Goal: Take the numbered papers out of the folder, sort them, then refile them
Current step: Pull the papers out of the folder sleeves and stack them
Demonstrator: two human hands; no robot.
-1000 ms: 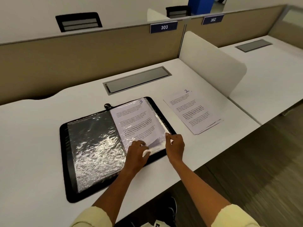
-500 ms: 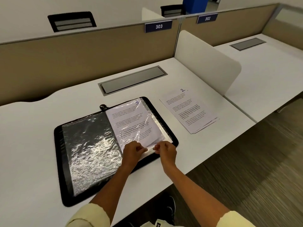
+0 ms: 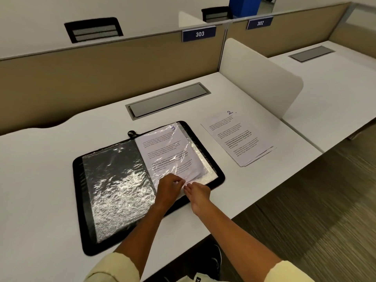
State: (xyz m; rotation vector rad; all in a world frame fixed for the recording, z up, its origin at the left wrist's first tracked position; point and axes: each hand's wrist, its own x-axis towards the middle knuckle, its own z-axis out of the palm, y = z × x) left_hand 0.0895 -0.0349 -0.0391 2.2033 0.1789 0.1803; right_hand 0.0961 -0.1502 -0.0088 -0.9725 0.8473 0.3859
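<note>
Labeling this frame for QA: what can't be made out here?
- Head view: printed text on the paper marked 3, too small and under glare from its crinkled plastic sleeve.
- Numbers on sheets beneath the paper marked 2, covered by it.
- What the left hand and right hand grip at the sleeve's near edge, plastic or paper, hidden by the fingers.
- Folder left pocket contents, lost in reflections.

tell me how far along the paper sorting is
Done: a small stack topped by the sheet marked 2 lies on the desk right of the open folder. In hand: the left hand and right hand work at the near edge of the sleeve holding the sheet marked 3. Left: removing it, sorting, refiling.
</note>
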